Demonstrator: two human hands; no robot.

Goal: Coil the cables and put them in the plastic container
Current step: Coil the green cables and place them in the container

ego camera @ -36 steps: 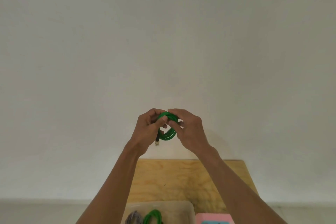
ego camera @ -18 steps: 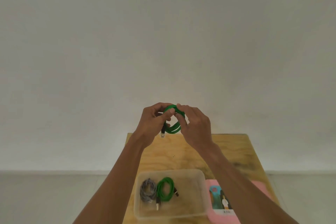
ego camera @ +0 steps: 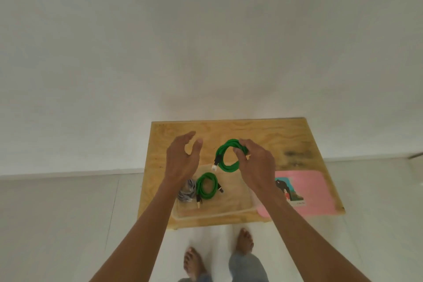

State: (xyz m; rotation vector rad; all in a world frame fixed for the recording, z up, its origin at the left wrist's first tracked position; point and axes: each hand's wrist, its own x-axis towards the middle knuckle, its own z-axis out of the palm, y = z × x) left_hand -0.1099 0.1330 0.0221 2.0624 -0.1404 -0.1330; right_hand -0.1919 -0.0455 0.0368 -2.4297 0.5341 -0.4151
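Two bare feet (ego camera: pixel 245 241) of mine stand on the pale tiled floor (ego camera: pixel 57 224), closest to me, with the hems of my blue jeans (ego camera: pixel 246 267) just showing. Beyond them is the near edge of the plywood counter (ego camera: pixel 263 130). On it sits the clear rectangular plastic container (ego camera: pixel 229 209), and inside, toward its left end, lie a coiled grey-and-white braided cable (ego camera: pixel 187 192) and, touching it on the right, a coiled green braided cable (ego camera: pixel 207 186) with its plug ends pointing toward me. Just right of the container a flat pink rectangular mat (ego camera: pixel 315 190) lies on the counter, and a small colourful picture card (ego camera: pixel 289 190) rests on its left part.

Above the container, my right hand (ego camera: pixel 257 167) pinches a second coiled green braided cable (ego camera: pixel 229 155) at the coil's right side, fingers curled round the strands; the loop hangs in the air over the container's far edge, a white-tipped plug dangling at its lower left. My left hand (ego camera: pixel 180 158) is clear of the coil, holding nothing, fingers loosely spread. Both hands are apart. Farthest off, the white wall (ego camera: pixel 206 30) rises behind the counter.
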